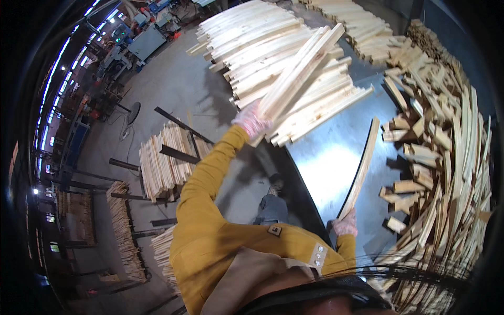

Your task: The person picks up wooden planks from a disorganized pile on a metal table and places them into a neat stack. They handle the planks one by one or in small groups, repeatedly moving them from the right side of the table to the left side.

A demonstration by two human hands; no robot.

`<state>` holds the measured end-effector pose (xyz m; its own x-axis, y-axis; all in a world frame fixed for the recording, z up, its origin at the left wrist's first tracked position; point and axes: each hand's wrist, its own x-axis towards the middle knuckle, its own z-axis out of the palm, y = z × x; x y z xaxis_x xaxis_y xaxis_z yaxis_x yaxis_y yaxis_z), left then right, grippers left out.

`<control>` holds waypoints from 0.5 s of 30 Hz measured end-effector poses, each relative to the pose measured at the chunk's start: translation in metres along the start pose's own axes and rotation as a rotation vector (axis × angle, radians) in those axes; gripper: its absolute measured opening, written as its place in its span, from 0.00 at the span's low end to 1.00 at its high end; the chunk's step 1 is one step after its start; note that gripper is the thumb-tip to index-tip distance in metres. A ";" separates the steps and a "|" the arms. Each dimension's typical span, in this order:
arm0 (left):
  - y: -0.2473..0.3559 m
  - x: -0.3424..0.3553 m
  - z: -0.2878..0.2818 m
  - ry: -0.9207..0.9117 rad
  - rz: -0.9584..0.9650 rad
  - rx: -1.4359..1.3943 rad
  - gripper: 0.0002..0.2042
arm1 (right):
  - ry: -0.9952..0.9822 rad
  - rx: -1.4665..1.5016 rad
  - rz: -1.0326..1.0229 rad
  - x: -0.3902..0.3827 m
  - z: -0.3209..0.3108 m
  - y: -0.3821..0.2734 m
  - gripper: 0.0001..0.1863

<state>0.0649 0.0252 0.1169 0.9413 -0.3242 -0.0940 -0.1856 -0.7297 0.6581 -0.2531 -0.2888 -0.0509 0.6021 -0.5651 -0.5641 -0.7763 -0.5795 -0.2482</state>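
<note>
My left hand (252,119), in a pinkish-white glove, is closed round the near end of two or so long pale wooden boards (302,73). They slant away to the upper right, above a wide layer of similar boards (252,39). In my right hand (345,224), also gloved, is one end of a long, thin wooden strip (363,168) with a dark side. The strip points away from me over a shiny metal tabletop (320,163). The fingers of both hands are partly hidden.
A large heap of offcuts and thin strips (446,136) lies along the right side. More boards (357,21) lie at the far right. Left of me, dark metal bars (178,154) stick out around a board stack (163,163). Machines (149,42) stand far left.
</note>
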 end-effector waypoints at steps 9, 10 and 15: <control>-0.127 0.245 -0.158 -0.020 -0.114 0.644 0.47 | 0.148 -0.133 0.217 0.030 0.018 -0.098 0.48; -0.138 0.264 -0.157 -0.034 -0.103 0.674 0.48 | 0.156 -0.100 0.305 0.048 0.039 -0.090 0.48; -0.162 0.292 -0.165 0.066 -0.146 1.034 0.36 | -0.010 -0.164 0.355 0.067 0.049 -0.121 0.51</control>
<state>0.4164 0.1484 0.1059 0.9818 -0.1805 -0.0594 -0.1901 -0.9286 -0.3188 -0.1283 -0.2274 -0.0972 0.2987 -0.7421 -0.6001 -0.8956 -0.4351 0.0924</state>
